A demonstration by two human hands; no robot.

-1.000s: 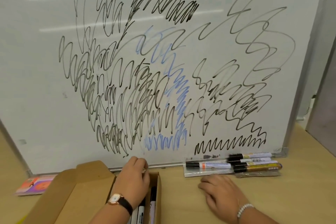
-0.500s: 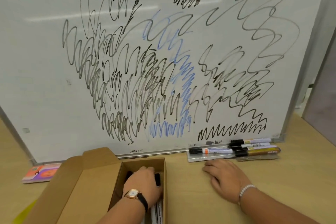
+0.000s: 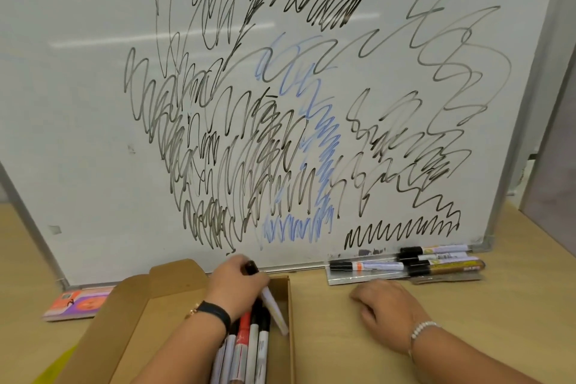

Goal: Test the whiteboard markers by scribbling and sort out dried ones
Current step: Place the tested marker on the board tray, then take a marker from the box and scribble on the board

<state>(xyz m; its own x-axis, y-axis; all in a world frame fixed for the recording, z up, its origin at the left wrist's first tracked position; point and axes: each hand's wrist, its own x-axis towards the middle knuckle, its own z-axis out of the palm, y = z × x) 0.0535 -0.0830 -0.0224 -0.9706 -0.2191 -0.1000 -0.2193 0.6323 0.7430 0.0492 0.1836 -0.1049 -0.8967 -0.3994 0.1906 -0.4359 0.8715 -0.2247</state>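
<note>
Head view: grips black-capped marker w/ L hand, tilted out of box at 6 o'clock, prob. for next scribble. Rests R hand loose, empty, on worktop, w/ tested markers parked at 4 o'clock.

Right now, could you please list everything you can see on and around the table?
whiteboard: one, white, propped upright at the table's back
scribbles: many, black plus one blue patch, across the whiteboard
cardboard box: one, brown, open, front left
boxed markers: several, one red-capped, others black-capped, lying in the cardboard box
loose markers: four, black caps, one brownish barrel, on the clear tray
clear tray: one, at the board's foot, right
booklet: one, pink and orange, by the board's lower left corner
table: one, light wood
held marker: one, black cap, white barrel, at the box's far end
left hand: black-strapped watch, grips the held marker
right hand: beaded bracelet, rests empty on the table
</note>
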